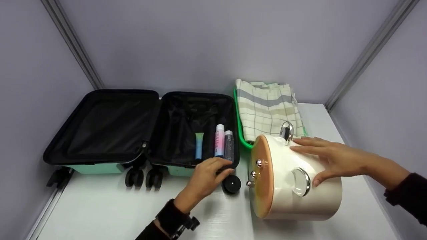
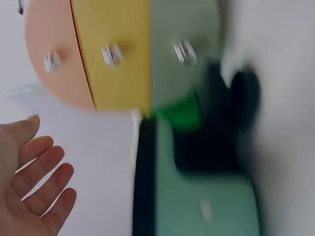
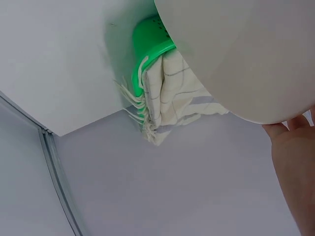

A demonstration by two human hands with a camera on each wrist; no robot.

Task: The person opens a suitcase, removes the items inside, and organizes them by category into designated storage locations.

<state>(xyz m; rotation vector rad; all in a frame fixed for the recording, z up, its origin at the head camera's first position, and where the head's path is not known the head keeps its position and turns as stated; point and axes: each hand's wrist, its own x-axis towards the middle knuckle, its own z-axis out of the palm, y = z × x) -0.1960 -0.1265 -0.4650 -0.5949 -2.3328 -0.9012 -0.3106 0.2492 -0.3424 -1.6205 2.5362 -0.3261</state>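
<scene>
My right hand (image 1: 340, 158) rests with spread fingers on a white rounded case (image 1: 300, 206) with silver ring handles. In the left wrist view its front shows peach, yellow (image 2: 130, 29) and green panels with silver knobs. My left hand (image 1: 206, 176), holding nothing, hovers by the front edge of an open mint-green suitcase (image 1: 110, 123) with black lining. Its fingers (image 2: 42, 174) are relaxed in the left wrist view. Inside the suitcase's right half lie a blue-green squeeze tube (image 1: 199, 146), a pink-and-blue bottle (image 1: 219, 141) and a dark speckled bottle (image 1: 228, 146), both with white caps.
Behind the case, a green basket (image 1: 245, 144) holds a folded plaid cloth (image 1: 267, 110) with fringed edges. Black suitcase wheels (image 1: 134, 177) jut over the white table (image 1: 110, 213). Grey walls (image 1: 200, 43) enclose the back and sides.
</scene>
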